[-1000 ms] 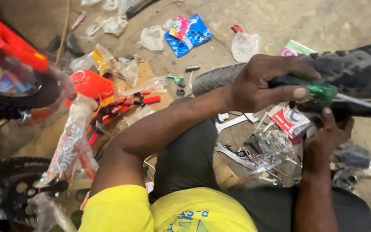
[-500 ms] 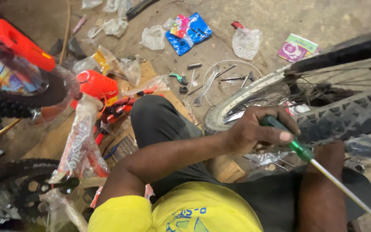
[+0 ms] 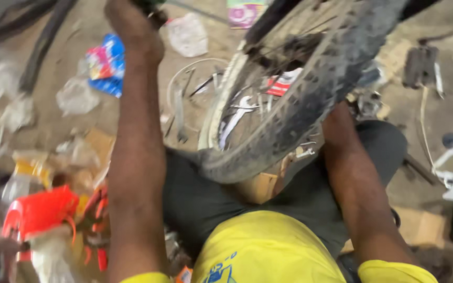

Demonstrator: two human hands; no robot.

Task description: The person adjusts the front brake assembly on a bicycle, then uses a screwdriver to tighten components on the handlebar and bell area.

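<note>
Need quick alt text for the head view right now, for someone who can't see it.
A knobby bicycle wheel leans over the seated person's lap. The left hand reaches up gripping a dark tool handle at the frame's top; the right arm disappears behind the tyre. Spanners, wrappers and a red plastic part litter the floor.

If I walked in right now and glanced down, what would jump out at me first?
Most likely the knobby black bicycle wheel, tilted across the middle over the person's lap. Next, the left hand stretched out to the top edge, closed around a dark tool handle; the right hand is hidden behind the tyre. On the dusty floor, a bright red plastic piece lies lower left and a blue packet upper left.
</note>
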